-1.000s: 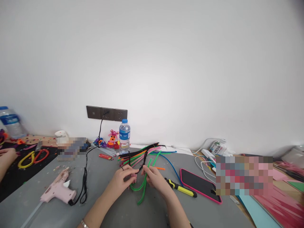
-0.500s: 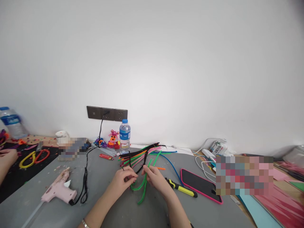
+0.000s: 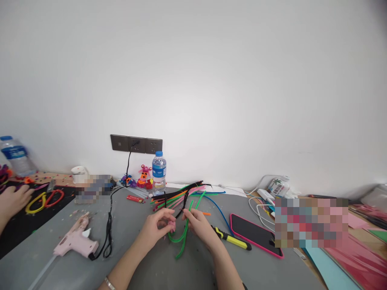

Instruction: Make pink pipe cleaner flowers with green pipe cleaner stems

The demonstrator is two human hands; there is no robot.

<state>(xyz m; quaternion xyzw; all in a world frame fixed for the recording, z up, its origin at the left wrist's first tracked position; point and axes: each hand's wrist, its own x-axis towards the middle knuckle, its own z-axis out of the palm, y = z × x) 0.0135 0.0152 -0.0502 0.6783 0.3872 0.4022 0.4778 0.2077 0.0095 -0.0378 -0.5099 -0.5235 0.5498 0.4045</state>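
My left hand (image 3: 156, 228) and my right hand (image 3: 198, 224) meet over the grey table (image 3: 136, 257), both pinched on bent pipe cleaners. The left fingers close on a small pink pipe cleaner piece (image 3: 172, 226) joined to a green pipe cleaner loop (image 3: 181, 237). The right fingers pinch a black pipe cleaner (image 3: 182, 206) together with the green one. Just beyond the hands lies a pile of coloured pipe cleaners (image 3: 178, 194).
A pink glue gun (image 3: 75, 241) with a black cord lies at the left. A yellow utility knife (image 3: 231, 238) and a pink-cased phone (image 3: 255, 235) lie to the right. A water bottle (image 3: 159, 172) stands by the wall sockets. Another person's hand (image 3: 13, 199) rests at far left.
My left hand has loosened and turned slightly, so the pink piece now shows at its fingertips. The other person's hand at far left has moved further in.
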